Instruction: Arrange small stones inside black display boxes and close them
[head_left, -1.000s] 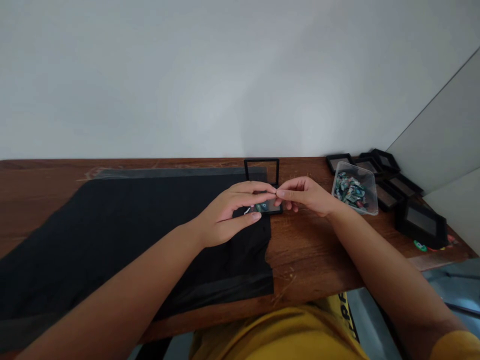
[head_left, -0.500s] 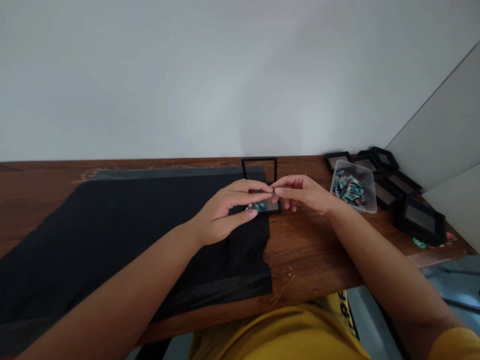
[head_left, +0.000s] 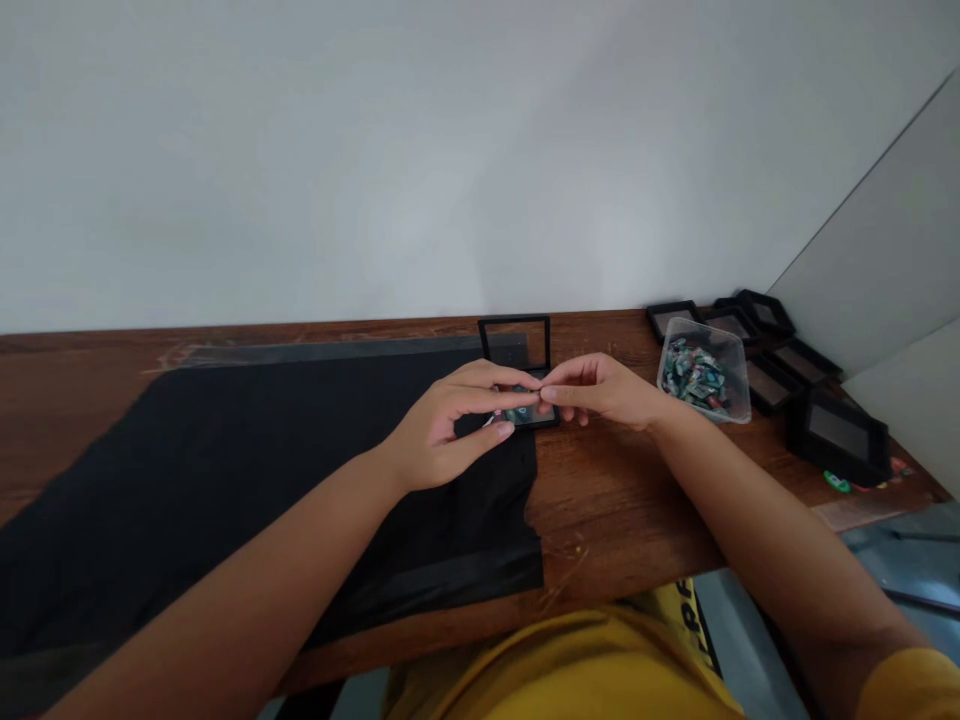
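Observation:
A small black hinged frame case point(head_left: 550, 421) lies at the right edge of the black cloth, its window lid point(head_left: 514, 320) standing upright behind. Small green and dark pieces point(head_left: 517, 413) show inside, partly covered by my fingers. My left hand point(head_left: 457, 420) reaches over the case from the left, fingers stretched out and thumb apart near the front edge. From the right, my right hand point(head_left: 600, 390) pinches thumb and forefinger together above the case, close to the left fingertips. Whatever sits in that pinch is too small to make out.
A clear plastic tub point(head_left: 739, 385) of small shiny wrapped pieces point(head_left: 694, 375) stands to the right. Several black frames point(head_left: 840, 432) lie around it, with a small green item point(head_left: 836, 482) near the table corner. Black cloth point(head_left: 247, 470) covers the left of the wooden table point(head_left: 622, 510).
Both hands keep nearly the same pose over the case. The right fingertips have shifted slightly left and down, and the camera view has tilted a little.

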